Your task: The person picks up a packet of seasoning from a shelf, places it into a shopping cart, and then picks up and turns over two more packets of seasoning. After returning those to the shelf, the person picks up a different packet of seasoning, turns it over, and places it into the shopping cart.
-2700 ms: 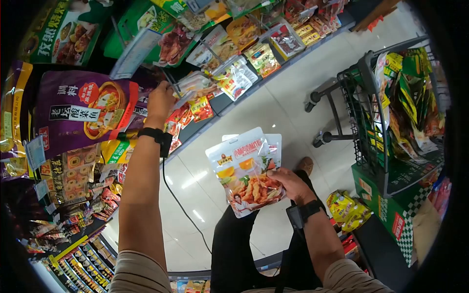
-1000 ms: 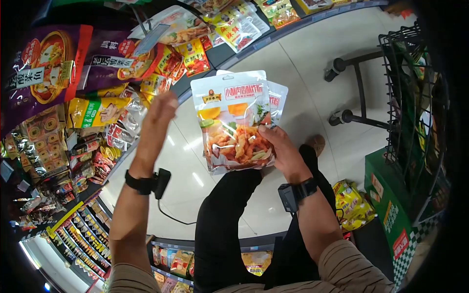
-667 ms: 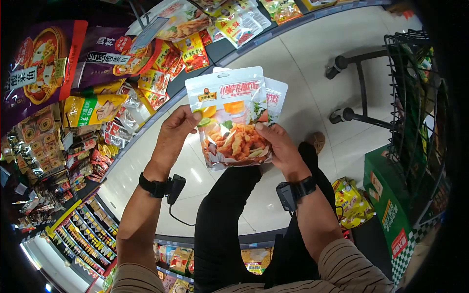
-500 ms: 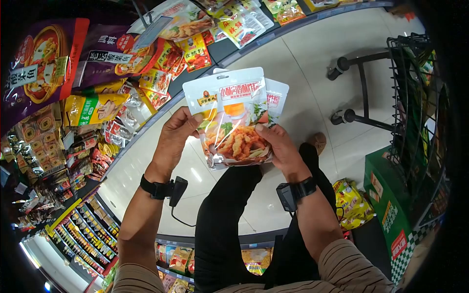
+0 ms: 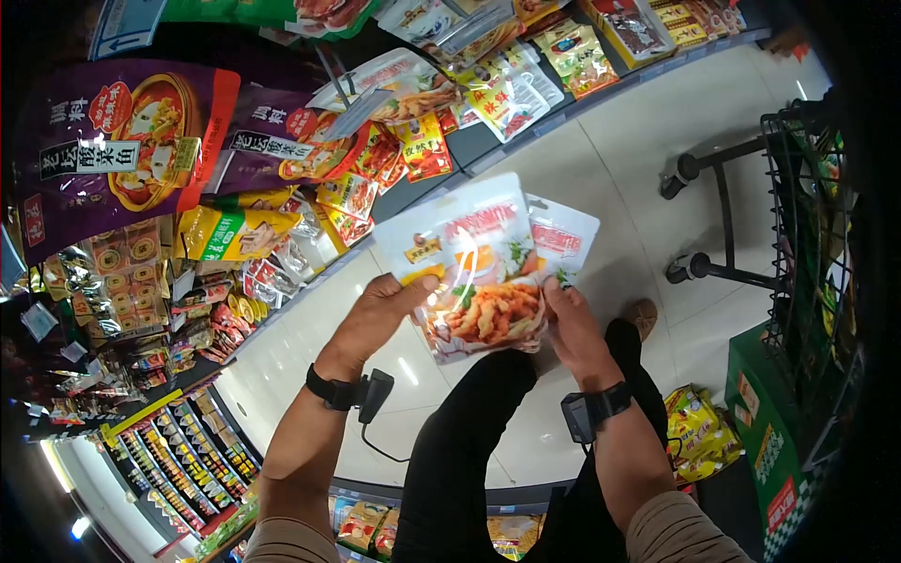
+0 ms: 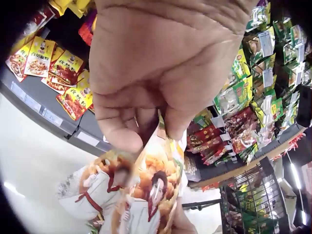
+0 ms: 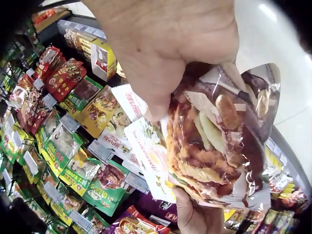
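A white frying-powder pouch [image 5: 497, 314] with fried strips pictured on it faces up between both hands. Behind it a second, matching pouch [image 5: 568, 235] fans out to the right. My left hand [image 5: 375, 324] pinches the front pouch by its left edge, thumb on top. My right hand [image 5: 579, 338] holds the rear pouch, its thumb at the front pouch's right edge; its other fingers are hidden underneath. In the left wrist view the left hand [image 6: 161, 63] grips a pouch edge, and the printed sides [image 6: 151, 195] stand apart. The right wrist view shows the right hand [image 7: 170, 44] over a shiny pouch face [image 7: 209, 146].
Shelves with purple seasoning bags [image 5: 122, 150], yellow bags [image 5: 239, 230] and small red packets [image 5: 427, 145] run along the left and top. A wire shopping cart [image 5: 798, 253] stands at right, beside a green box [image 5: 760, 403] and yellow packets [image 5: 699, 432]. Below lies tiled floor.
The left hand came away from the shelf and took the front pouch's left edge. Since half a second ago, the rear pouch shows more at right. The view has shifted, so the shelf appears lower.
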Tool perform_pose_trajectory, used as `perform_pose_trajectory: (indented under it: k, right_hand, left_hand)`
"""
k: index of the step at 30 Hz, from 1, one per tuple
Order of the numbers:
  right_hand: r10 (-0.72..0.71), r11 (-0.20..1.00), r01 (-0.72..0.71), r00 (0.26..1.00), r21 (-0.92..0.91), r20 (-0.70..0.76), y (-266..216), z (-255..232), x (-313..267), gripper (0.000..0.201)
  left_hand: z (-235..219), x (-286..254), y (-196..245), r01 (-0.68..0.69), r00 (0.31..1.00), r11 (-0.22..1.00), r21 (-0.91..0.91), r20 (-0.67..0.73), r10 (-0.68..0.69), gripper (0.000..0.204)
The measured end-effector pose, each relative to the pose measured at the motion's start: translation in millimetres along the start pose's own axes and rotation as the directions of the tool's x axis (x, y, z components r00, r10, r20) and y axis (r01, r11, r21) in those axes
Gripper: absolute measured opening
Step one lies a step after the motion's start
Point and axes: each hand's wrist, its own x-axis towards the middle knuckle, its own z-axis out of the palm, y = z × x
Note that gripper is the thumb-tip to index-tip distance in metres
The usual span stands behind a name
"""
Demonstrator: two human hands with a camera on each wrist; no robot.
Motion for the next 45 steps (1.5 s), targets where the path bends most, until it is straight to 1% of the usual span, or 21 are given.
perform_pose_trajectory:
  k: [1,3,6,12,13,15,16,18,21,24,26,29,32,35,38,39,41,44,45]
  right_hand:
    - [-0.003,1.000,0.003,1.000,0.000,-0.012,-1.4,-3.7,0.8,0.039]
    - [-0.027,0.999,0.028,0.999,0.029,-0.033,-5.7,-4.4,1.7,0.038]
    - [-0.072,0.996,0.062,0.982,-0.058,-0.175,2.6,-14.9,11.3,0.038]
    - [-0.036,0.999,0.036,0.977,-0.005,-0.210,-0.1,-10.2,10.3,0.032]
    - [-0.040,0.999,0.037,0.974,-0.020,-0.224,1.9,-11.9,10.9,0.032]
    - [-0.049,0.998,0.038,0.967,-0.048,-0.250,4.3,-14.3,12.8,0.031]
    - [-0.050,0.998,0.039,0.974,-0.054,-0.221,5.0,-16.0,12.6,0.031]
    - [-0.056,0.997,0.046,0.986,-0.067,-0.160,-0.8,-11.4,11.2,0.032]
    - [-0.092,0.993,0.080,0.983,-0.082,-0.157,3.9,-12.9,16.2,0.033]
    - [-0.037,0.996,0.024,0.987,-0.084,-0.159,8.7,-24.7,21.0,0.036]
    - [-0.051,0.996,0.040,0.990,-0.086,-0.135,9.9,-26.0,21.4,0.035]
    - [-0.067,0.995,0.056,0.988,-0.084,-0.137,3.7,-15.2,17.0,0.038]
    - [-0.066,0.995,0.055,0.987,-0.082,-0.145,3.0,-13.4,16.5,0.041]
    - [-0.059,0.995,0.047,0.989,-0.090,-0.136,5.5,-19.3,17.9,0.040]
    - [-0.060,0.995,0.046,0.986,-0.092,-0.157,7.7,-20.9,18.1,0.039]
    - [-0.061,0.995,0.046,0.984,-0.091,-0.170,7.7,-19.5,17.5,0.038]
    - [-0.072,0.994,0.059,0.986,-0.087,-0.151,2.8,-11.9,15.3,0.037]
    - [-0.071,0.995,0.060,0.989,-0.083,-0.130,-0.2,-9.2,14.9,0.036]
    - [-0.067,0.995,0.057,0.990,-0.082,-0.125,-0.3,-10.1,14.9,0.036]
  left_hand:
    - [-5.5,-0.5,4.3,0.018,0.999,1.000,-0.009,-0.031,-0.019,0.030]
    - [-18.9,1.7,12.2,-0.004,0.997,1.000,-0.019,-0.075,0.003,0.029]
    - [-39.3,11.6,15.3,-0.031,0.988,0.999,0.008,-0.152,0.032,0.029]
    - [-63.8,29.0,31.7,-0.056,0.972,0.997,0.057,-0.224,0.067,0.032]
    - [-65.2,30.5,37.3,-0.039,0.968,0.994,0.098,-0.244,0.062,0.033]
    - [-73.8,35.9,40.3,0.000,0.970,0.986,0.166,-0.241,0.041,0.034]
    - [-78.8,38.9,41.3,0.017,0.971,0.980,0.201,-0.239,0.032,0.034]
    - [-86.0,49.7,36.7,-0.028,0.968,0.972,0.232,-0.235,0.084,0.037]
    - [-94.8,60.6,35.4,-0.065,0.961,0.964,0.257,-0.244,0.130,0.040]
    - [-100.0,68.1,44.1,-0.060,0.955,0.957,0.285,-0.263,0.138,0.040]
    - [-100.5,72.2,51.4,-0.039,0.955,0.950,0.310,-0.269,0.127,0.039]
    - [-112.6,90.3,44.8,-0.101,0.936,0.916,0.388,-0.274,0.219,0.038]
    - [-115.0,100.7,40.8,-0.209,0.911,0.917,0.339,-0.272,0.309,0.036]
    - [-118.2,110.1,37.5,-0.287,0.881,0.919,0.272,-0.302,0.365,0.035]
    - [-117.1,113.4,42.7,-0.336,0.852,0.897,0.288,-0.313,0.419,0.034]
    - [-118.0,116.0,42.4,-0.341,0.857,0.906,0.252,-0.314,0.410,0.035]
    - [-117.8,119.4,43.0,-0.349,0.866,0.920,0.177,-0.315,0.389,0.035]
    - [-113.5,119.2,44.7,-0.313,0.882,0.942,0.123,-0.330,0.336,0.039]
    - [-110.6,118.6,46.7,-0.320,0.886,0.942,0.103,-0.319,0.336,0.041]
